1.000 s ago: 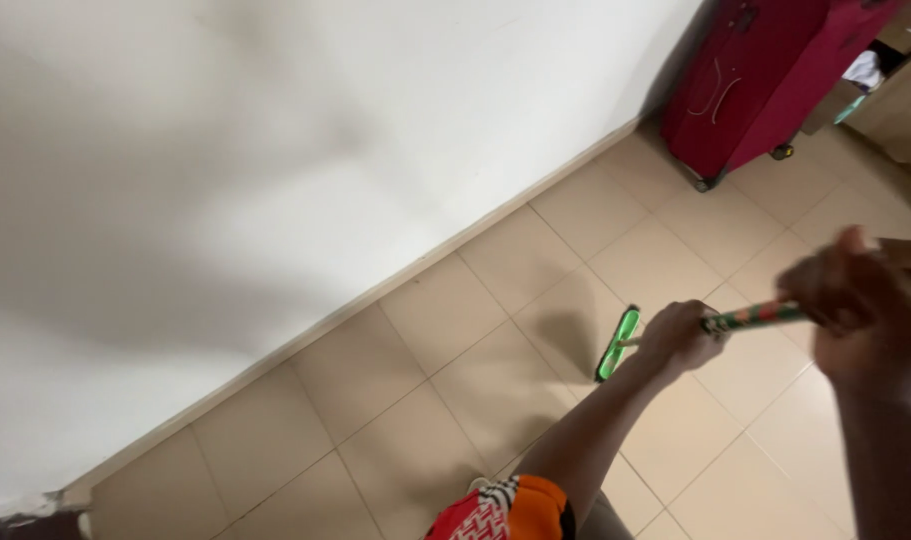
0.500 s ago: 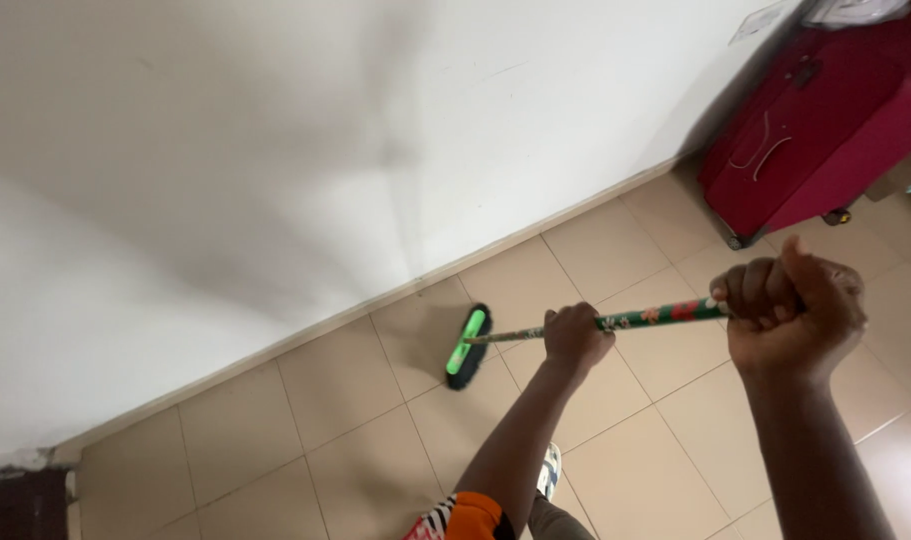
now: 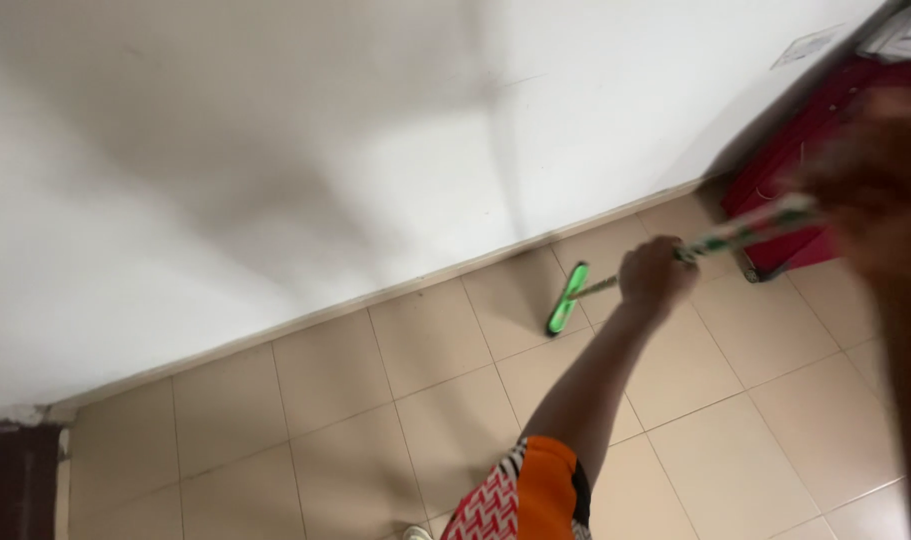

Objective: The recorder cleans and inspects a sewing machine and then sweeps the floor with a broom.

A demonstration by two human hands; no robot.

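I hold a long broom with both hands. Its green head [image 3: 566, 299] rests on the beige tiled floor [image 3: 415, 400] close to the white wall's skirting. My left hand [image 3: 655, 274] grips the patterned handle [image 3: 740, 232] low down, arm stretched out from an orange and red patterned sleeve. My right hand [image 3: 875, 180] is blurred at the right edge, closed around the upper end of the handle.
A white wall [image 3: 325, 150] runs diagonally across the top. A dark red suitcase on wheels [image 3: 795, 215] stands against it at the right. A dark brown surface [image 3: 15, 480] shows at the bottom left corner. The tip of a shoe [image 3: 415, 533] is at the bottom edge.
The broom head has swept from further left along the skirting to the right, toward the suitcase. Both hands shifted right and up; my right hand is now blurred.
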